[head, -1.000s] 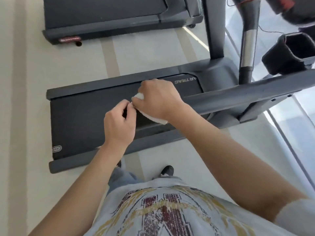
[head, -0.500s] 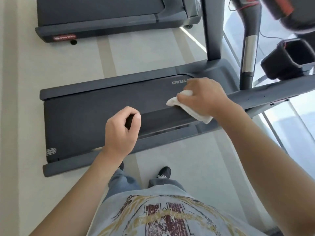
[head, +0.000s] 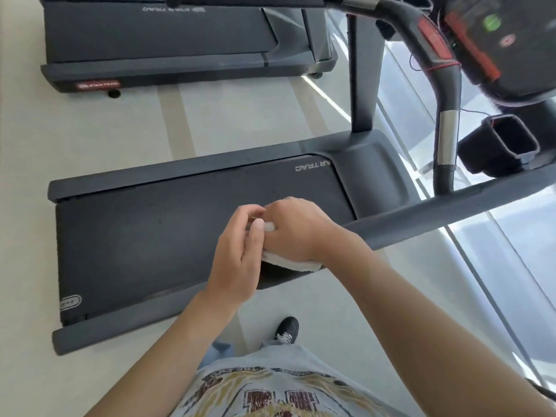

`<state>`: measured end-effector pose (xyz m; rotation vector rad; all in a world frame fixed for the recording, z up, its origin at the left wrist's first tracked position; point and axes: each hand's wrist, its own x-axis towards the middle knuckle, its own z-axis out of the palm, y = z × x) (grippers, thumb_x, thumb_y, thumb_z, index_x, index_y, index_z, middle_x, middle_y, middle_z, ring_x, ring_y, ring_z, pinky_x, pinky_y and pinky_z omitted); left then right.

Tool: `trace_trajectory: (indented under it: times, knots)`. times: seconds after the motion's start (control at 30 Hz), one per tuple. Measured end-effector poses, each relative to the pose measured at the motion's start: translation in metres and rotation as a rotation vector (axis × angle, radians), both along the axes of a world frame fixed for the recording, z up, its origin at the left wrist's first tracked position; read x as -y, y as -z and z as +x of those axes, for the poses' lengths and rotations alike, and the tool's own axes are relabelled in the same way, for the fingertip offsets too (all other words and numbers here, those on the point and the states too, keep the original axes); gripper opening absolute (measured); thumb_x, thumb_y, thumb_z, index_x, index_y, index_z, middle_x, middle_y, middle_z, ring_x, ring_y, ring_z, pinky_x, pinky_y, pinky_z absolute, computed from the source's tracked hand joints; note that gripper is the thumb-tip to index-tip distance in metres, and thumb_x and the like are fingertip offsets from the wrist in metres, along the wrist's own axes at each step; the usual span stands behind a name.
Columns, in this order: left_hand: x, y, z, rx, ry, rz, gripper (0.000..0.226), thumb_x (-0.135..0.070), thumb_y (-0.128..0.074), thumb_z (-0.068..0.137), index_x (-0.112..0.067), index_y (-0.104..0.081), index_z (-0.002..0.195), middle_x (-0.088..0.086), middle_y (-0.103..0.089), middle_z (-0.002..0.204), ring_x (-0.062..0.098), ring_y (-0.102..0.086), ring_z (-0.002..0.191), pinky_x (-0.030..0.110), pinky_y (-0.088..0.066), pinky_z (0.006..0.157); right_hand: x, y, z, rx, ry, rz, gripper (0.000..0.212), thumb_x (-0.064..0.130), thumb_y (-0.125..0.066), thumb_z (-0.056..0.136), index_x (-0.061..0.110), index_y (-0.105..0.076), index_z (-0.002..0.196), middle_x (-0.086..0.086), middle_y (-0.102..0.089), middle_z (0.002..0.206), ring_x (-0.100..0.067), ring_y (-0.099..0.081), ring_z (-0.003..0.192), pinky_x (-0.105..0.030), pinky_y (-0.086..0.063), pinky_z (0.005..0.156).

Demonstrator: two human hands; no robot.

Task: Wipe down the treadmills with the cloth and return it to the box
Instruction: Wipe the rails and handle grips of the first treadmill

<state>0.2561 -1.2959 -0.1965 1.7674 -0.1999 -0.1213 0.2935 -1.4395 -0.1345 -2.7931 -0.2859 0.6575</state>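
Observation:
A dark grey treadmill [head: 135, 236] lies across the floor in front of me, its belt running left to right. My right hand [head: 296, 228] hovers over the belt's near side, shut on a white cloth [head: 288, 261] that hangs out under the palm. My left hand [head: 240, 251] is pressed against the right one, its fingertips pinching the cloth's upper corner. No box is in view.
A second treadmill [head: 168, 43] stands parallel further away, with pale floor [head: 240, 115] between the two. The near treadmill's handrail [head: 445, 136], side arm [head: 451, 203], cup holder [head: 508, 142] and console [head: 505, 40] rise at the right, beside a glass wall [head: 496, 266]. My shoe [head: 287, 329] stands beside the deck.
My right hand pulled the cloth back left from the front of the belt to the left hand. My left hand rose and closed onto the cloth. The camera tilted up toward the console.

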Motion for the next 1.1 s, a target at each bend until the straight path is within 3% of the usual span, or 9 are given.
trace_trajectory:
  times: [0.13,0.27,0.5,0.63,0.83,0.93,1.1]
  knots:
    - [0.018,-0.013,0.0,-0.014,0.086,-0.027,0.031,-0.033,-0.037,0.11,-0.017,-0.059,0.125,-0.014,-0.068,0.111,0.015,-0.066,0.104,0.019,-0.046,0.085,0.022,-0.006,-0.009,0.061,0.02,0.018,0.042,0.054,-0.045,0.088,0.019,-0.057,0.068,0.004,-0.062,0.074,-0.017,-0.062,0.07,-0.036,-0.05,0.061]
    - [0.028,-0.016,0.002,-0.009,0.194,0.081,0.03,-0.034,-0.043,0.108,-0.024,-0.067,0.122,-0.014,-0.071,0.113,0.016,-0.067,0.107,0.03,-0.052,0.091,0.082,-0.013,-0.01,0.075,0.153,-0.007,0.047,0.059,-0.044,0.085,0.02,-0.061,0.066,0.004,-0.059,0.082,-0.017,-0.059,0.074,-0.034,-0.045,0.063]
    - [0.04,-0.011,-0.019,0.159,0.035,0.357,0.029,-0.03,-0.05,0.101,-0.024,-0.078,0.104,-0.02,-0.072,0.091,0.002,-0.065,0.081,0.018,-0.046,0.072,0.207,-0.016,-0.006,0.143,0.298,-0.134,0.04,0.05,-0.055,0.091,0.024,-0.06,0.062,0.003,-0.058,0.077,-0.018,-0.057,0.072,-0.033,-0.034,0.059]
    - [0.046,-0.007,-0.023,0.259,-0.161,0.318,0.033,-0.019,-0.048,0.098,-0.016,-0.08,0.091,-0.024,-0.059,0.068,0.003,-0.055,0.059,0.015,-0.034,0.058,0.184,-0.014,-0.008,0.189,0.195,-0.099,0.041,0.052,-0.052,0.091,0.022,-0.06,0.063,0.005,-0.059,0.078,-0.014,-0.055,0.071,-0.032,-0.034,0.059]
    - [0.054,-0.007,-0.028,0.22,-0.303,0.257,0.029,-0.009,-0.046,0.094,-0.011,-0.075,0.096,-0.007,-0.072,0.083,0.011,-0.065,0.073,0.02,-0.046,0.062,0.078,-0.004,-0.01,0.195,-0.068,0.159,0.052,0.054,-0.051,0.092,0.015,-0.048,0.058,0.001,-0.058,0.064,-0.02,-0.052,0.058,-0.035,-0.038,0.053]
    - [0.059,-0.006,-0.031,0.146,-0.373,0.27,0.03,-0.009,-0.044,0.094,-0.014,-0.074,0.094,0.001,-0.071,0.078,0.02,-0.06,0.068,0.035,-0.045,0.059,0.074,-0.002,-0.004,0.128,-0.075,0.226,0.052,0.053,-0.054,0.092,0.017,-0.041,0.057,0.002,-0.05,0.056,-0.019,-0.045,0.054,-0.033,-0.031,0.052]
    - [0.056,-0.003,-0.031,0.116,-0.326,0.329,0.038,-0.015,-0.04,0.098,-0.017,-0.078,0.093,-0.001,-0.075,0.083,0.033,-0.064,0.072,0.048,-0.05,0.066,0.116,-0.009,-0.016,0.219,-0.098,0.264,0.054,0.06,-0.037,0.087,0.014,-0.051,0.062,-0.001,-0.058,0.074,-0.019,-0.055,0.067,-0.034,-0.039,0.059]
